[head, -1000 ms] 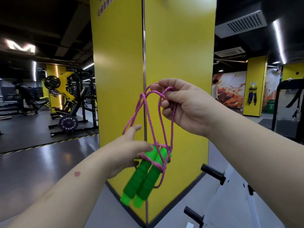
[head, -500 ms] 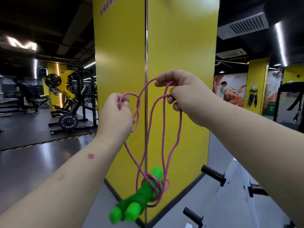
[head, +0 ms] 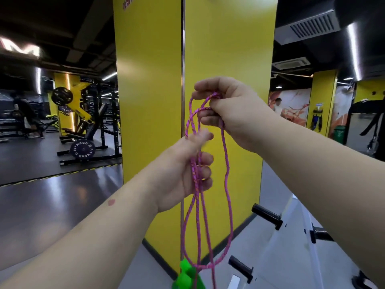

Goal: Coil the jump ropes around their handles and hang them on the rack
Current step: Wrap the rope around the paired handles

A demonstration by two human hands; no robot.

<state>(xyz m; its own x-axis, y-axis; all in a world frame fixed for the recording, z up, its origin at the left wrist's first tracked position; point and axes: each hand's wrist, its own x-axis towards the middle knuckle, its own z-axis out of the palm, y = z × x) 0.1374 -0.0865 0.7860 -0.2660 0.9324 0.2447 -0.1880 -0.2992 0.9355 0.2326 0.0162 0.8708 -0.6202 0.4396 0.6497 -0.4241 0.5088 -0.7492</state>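
Note:
A pink braided jump rope (head: pixel 226 184) hangs in long loops in front of a yellow pillar. My right hand (head: pixel 233 113) pinches the top of the loops at chest height. Below it, my left hand (head: pixel 183 170) has its fingers curled round two of the strands. The rope's green handles (head: pixel 187 276) dangle together at the bottom edge of the view, partly cut off. A white rack (head: pixel 298 230) with black pegs (head: pixel 266 215) stands low on the right, beneath my right forearm.
The yellow pillar (head: pixel 229 49) with a metal corner strip stands straight ahead. Weight machines and a plate marked FITNESS (head: pixel 82 151) fill the dark floor at left. A person (head: pixel 278 105) stands far off on the right near a mural and a green bin (head: pixel 338 134).
The rope has lengthened and the green handles have dropped from mid-view to the bottom edge. My left hand moved from the handles up to the loops, then down along the strands.

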